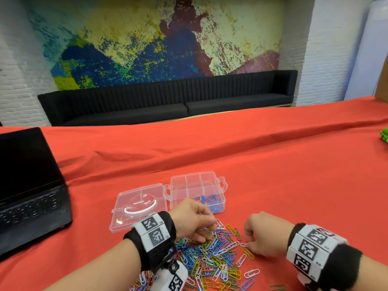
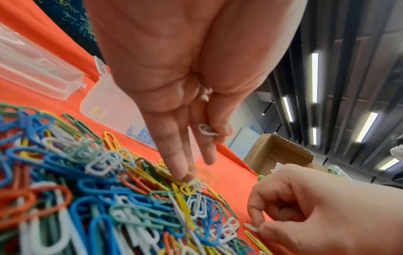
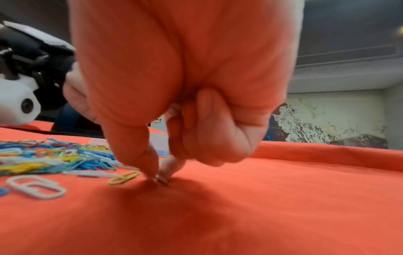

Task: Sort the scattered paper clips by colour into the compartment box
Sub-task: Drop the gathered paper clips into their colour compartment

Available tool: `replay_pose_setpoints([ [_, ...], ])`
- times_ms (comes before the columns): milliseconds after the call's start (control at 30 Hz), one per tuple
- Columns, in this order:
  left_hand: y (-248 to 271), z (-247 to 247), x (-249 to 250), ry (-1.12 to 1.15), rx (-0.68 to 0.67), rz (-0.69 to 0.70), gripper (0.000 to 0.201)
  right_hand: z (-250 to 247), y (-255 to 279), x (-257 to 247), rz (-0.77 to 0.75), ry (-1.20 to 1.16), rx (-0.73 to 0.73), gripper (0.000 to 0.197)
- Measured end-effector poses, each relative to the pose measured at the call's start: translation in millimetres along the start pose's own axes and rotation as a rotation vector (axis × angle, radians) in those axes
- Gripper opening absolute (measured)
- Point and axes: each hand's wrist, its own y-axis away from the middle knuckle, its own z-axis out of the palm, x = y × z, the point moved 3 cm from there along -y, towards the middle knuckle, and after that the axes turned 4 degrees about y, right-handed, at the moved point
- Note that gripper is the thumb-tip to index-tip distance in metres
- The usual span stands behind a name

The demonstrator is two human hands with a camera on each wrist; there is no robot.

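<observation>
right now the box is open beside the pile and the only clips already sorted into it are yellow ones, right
Not quite. The compartment box is open beside the pile of clips, with its lid laid flat to its left, but the head view shows the clips in it are blue, not yellow.

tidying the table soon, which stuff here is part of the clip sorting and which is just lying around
Job:
clip pile
box, blue clips inside
lid
left hand, holding a white clip
right hand, pinching a pale clip

Lying about:
laptop
green thing
</observation>
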Motion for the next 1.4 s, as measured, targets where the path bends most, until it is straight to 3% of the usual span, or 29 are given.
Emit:
replay_pose_setpoints([
  [100,0.6,-2.1,2.9,-0.040,0.044,0.024,0.019,5.3,3.9,9.1,0.026,0.026,-0.014,0.012],
  [167,0.8,-0.8,6.1,-0.030,0.059,0.037,0.025,10.3,6.6,17.9,0.038,-0.116,-0.118,0.019],
  [200,1.2,0.4,8.1,-0.049,0.067,0.038,0.030,11.9,8.8,22.4,0.058,-0.319,-0.180,0.023],
  [267,2.9,6.4,11.9,-0.178,0.061,0.024,0.037,13.3,16.3,28.2,0.155,-0.978,-0.293,0.024],
  [333,4.5,18.3,14.4,-0.437,-0.019,0.024,0.025,7.6,23.1,28.0,0.202,-1.577,-0.373,0.018],
  [400,8.1,31.7,14.5,-0.800,-0.105,0.076,0.013,0.0,27.5,26.1,0.183,-1.834,-0.380,0.018],
  [467,10.9,40.5,12.1,-1.043,-0.123,0.125,0.014,-0.1,27.2,23.0,0.166,-1.815,-0.365,0.019],
  [567,9.4,39.3,8.3,-1.072,-0.094,0.127,0.016,6.7,23.7,16.7,0.212,-1.363,-0.268,0.020],
  [667,8.3,28.2,9.0,-0.864,-0.062,0.096,0.013,6.9,17.5,7.4,0.075,-0.669,-0.101,0.020],
  [733,9.7,19.3,9.6,-0.669,-0.013,0.066,0.011,5.5,17.5,-1.9,-0.062,-0.354,-0.049,0.009],
  [767,10.2,14.9,9.0,-0.567,0.007,0.038,0.009,5.0,18.4,-6.4,-0.084,-0.251,-0.045,0.007],
  [833,12.3,10.1,5.7,-0.364,0.033,-0.025,0.004,6.7,20.5,-11.5,-0.065,-0.101,-0.047,0.023],
  [933,16.3,11.0,-1.5,-0.033,0.034,-0.142,0.008,8.1,25.7,-15.7,-0.097,0.016,-0.008,0.016],
  [1000,21.7,15.2,-4.3,0.192,-0.040,-0.221,0.016,13.2,29.3,-11.4,-0.106,-0.025,-0.050,0.016],
  [1067,28.0,17.9,-2.6,0.378,-0.131,-0.264,0.015,18.6,34.8,-1.7,-0.047,-0.322,-0.167,0.021],
  [1167,35.0,20.2,0.9,0.424,-0.152,-0.286,0.020,18.6,46.5,11.3,0.156,-1.333,-0.339,0.011],
  [1200,36.3,22.5,1.8,0.333,-0.143,-0.279,0.023,14.3,50.9,12.8,0.174,-1.581,-0.368,0.006],
  [1267,36.5,28.6,2.4,-0.103,-0.110,-0.204,0.034,8.1,57.9,13.5,0.163,-1.796,-0.371,0.011],
  [1333,35.5,38.4,3.0,-0.653,-0.091,-0.081,0.043,9.7,58.8,12.0,0.172,-1.742,-0.345,0.018],
  [1400,34.9,49.9,-0.1,-0.927,-0.102,-0.023,0.038,15.0,57.3,7.7,0.223,-1.486,-0.291,0.020],
])
